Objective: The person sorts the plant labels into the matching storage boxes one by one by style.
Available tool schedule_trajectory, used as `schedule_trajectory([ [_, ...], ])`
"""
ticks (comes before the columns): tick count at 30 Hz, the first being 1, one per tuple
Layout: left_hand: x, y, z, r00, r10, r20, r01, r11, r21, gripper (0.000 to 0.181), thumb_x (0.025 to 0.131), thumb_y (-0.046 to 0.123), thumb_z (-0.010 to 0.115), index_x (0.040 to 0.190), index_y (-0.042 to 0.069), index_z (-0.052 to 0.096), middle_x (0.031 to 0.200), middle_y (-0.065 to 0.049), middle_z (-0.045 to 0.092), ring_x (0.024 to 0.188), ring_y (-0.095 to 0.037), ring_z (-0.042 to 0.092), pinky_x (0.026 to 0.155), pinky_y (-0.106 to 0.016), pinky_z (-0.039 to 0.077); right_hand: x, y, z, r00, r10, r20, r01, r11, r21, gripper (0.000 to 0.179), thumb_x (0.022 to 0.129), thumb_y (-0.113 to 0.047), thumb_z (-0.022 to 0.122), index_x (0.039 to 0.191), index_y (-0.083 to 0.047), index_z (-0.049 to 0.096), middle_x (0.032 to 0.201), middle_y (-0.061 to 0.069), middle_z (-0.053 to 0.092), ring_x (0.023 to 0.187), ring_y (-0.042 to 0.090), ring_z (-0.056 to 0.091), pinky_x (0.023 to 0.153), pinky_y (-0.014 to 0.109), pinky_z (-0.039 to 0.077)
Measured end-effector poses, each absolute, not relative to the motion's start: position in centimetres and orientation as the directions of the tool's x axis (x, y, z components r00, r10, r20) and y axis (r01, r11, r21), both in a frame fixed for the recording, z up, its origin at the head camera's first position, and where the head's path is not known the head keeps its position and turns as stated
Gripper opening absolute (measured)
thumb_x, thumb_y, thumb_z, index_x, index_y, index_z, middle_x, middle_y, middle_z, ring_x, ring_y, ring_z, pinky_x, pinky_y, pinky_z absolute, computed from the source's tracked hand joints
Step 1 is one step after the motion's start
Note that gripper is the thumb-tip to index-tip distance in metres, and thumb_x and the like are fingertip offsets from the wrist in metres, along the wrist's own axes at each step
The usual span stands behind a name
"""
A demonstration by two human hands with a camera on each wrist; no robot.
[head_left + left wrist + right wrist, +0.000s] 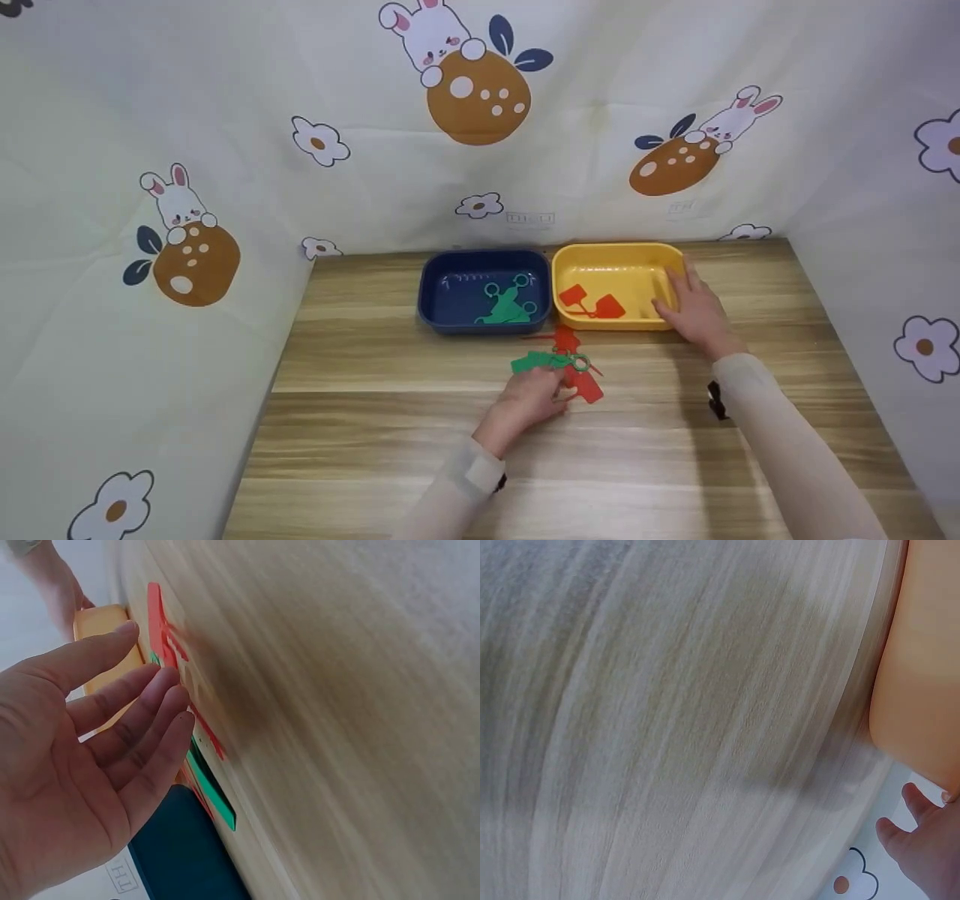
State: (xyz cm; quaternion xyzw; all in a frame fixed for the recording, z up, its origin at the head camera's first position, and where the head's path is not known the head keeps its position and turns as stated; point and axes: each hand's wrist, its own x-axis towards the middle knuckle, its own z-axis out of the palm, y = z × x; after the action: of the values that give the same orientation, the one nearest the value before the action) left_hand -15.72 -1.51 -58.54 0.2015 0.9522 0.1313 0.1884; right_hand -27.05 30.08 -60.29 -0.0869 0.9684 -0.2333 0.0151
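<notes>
Nearest is the wood-grain tabletop [360,442], running out before the yellow plastic tray [645,279]. Over it, in front of that tray and toward its left, the left hand [529,397] reaches to a small pile; its fingers are loosely extended side by side, thumb apart, and whether the fingertips touch the pile I cannot tell. The pile, just before the yellow tray's near left corner, is a green ring-ended plastic tag [536,362] lying across loose red plastic tags [590,388]. At the yellow tray's right end, the right hand [701,319] rests over the rim, fingers spread wide. Inside the yellow tray, red tags [610,307] lie toward its left. Just left of it sits a navy plastic tray [461,292] containing green ring-ended tags [506,310]. Behind the yellow tray rises a rabbit-print backdrop [600,67].
</notes>
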Motion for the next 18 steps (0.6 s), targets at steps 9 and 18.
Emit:
schedule_trajectory([
  [9,-14.8,-1.1,-59.4,-0.851,0.426,-0.308,0.388,0.904,0.180,0.028,0.086,0.029,0.077,0.105,0.018,0.060,0.099,-0.001,0.066,0.091,-0.018,0.065,0.077,-0.028,0.055,-27.2,30.1,-60.3,-0.987,-0.162,-0.018,-0.136,0.876,-0.463,0.076,0.099,-0.048,0.049,0.157,-0.003,0.026,0.167,0.022,0.001,0.137,0.059,0.030,0.111,0.069,0.028],
  [18,-14.5,-0.7,-59.6,-0.864,0.406,-0.299,0.378,0.914,0.149,0.024,0.087,0.028,0.077,0.104,0.020,0.061,0.097,-0.001,0.068,0.086,-0.016,0.066,0.074,-0.026,0.056,-27.1,30.3,-60.2,-0.985,-0.170,-0.037,-0.133,0.875,-0.465,0.078,0.099,-0.051,0.047,0.158,-0.004,0.023,0.167,0.021,-0.003,0.137,0.060,0.027,0.111,0.071,0.026],
])
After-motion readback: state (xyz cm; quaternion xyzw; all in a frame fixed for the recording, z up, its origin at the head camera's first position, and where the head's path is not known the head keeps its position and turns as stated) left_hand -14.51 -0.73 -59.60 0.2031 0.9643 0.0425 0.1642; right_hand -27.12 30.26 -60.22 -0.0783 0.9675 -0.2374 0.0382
